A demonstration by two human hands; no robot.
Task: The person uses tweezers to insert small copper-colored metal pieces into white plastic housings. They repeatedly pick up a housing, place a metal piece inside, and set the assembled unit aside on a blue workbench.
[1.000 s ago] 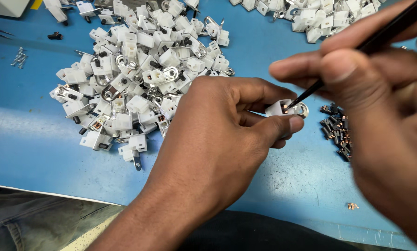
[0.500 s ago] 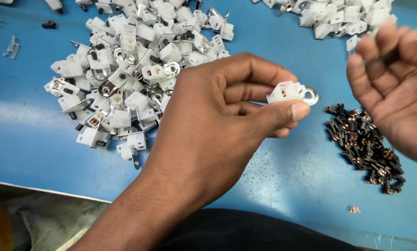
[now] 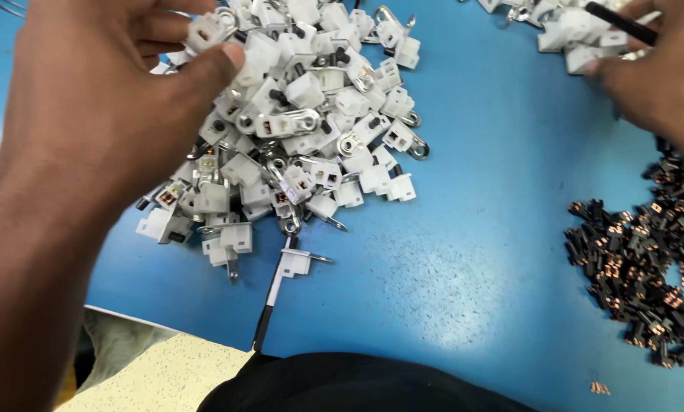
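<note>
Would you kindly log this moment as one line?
left hand: pinching white connector over white pile | right hand: holding black tool | black parts: right, on blue table

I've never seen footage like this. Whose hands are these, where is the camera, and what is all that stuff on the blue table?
There is no machine here: a person works with two bare hands, and the one camera sits on that person's head, looking down at the blue table.

The left hand pinches a small white plastic part with a metal ring between thumb and fingers, just above a big pile of white parts of the same kind. The right hand, at the top right, holds a thin black tool and rests by a second heap of white parts.

At the right edge lies a pile of small dark pieces with coppery glints; what they are is too small to tell. A thin black and white stick lies near the table's front edge.
</note>
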